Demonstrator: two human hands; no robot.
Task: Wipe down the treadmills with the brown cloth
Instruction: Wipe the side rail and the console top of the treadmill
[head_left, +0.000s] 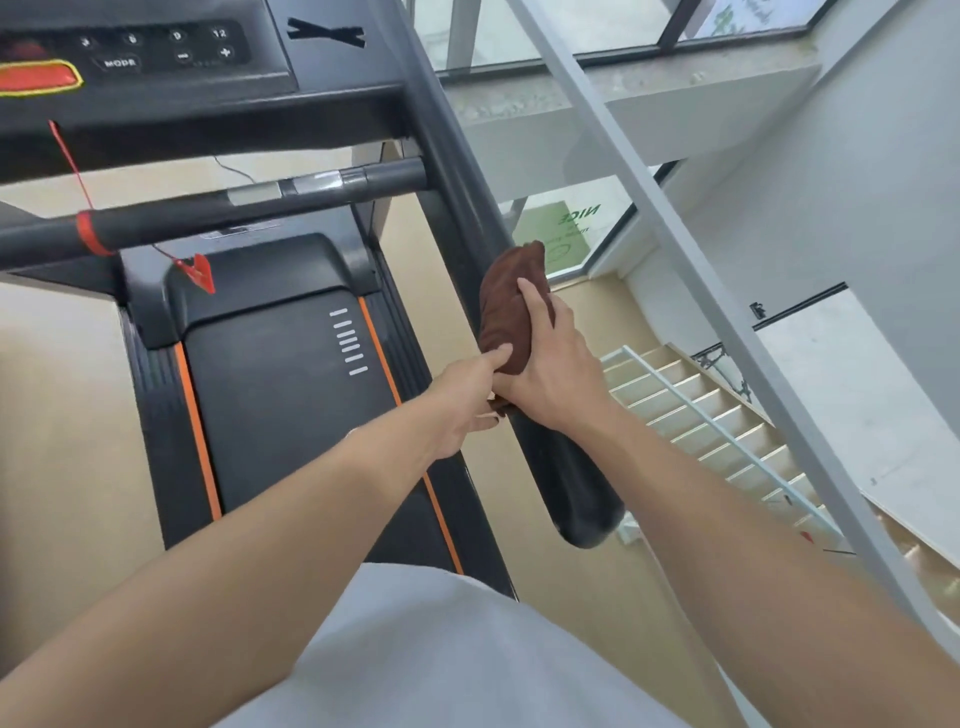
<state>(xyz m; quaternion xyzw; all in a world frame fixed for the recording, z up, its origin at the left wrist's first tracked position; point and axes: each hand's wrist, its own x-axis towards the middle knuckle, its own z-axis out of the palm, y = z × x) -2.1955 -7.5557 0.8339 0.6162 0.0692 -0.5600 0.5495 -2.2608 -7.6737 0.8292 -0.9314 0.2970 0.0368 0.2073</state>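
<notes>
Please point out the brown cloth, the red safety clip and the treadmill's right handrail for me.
brown cloth (506, 291): head view, upper folds.
red safety clip (200, 273): head view, clip body.
right handrail (571, 488): head view, bare lower end.

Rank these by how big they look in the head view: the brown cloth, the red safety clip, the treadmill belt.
1. Treadmill belt
2. Brown cloth
3. Red safety clip

The belt lies farther off yet looks largest.
</notes>
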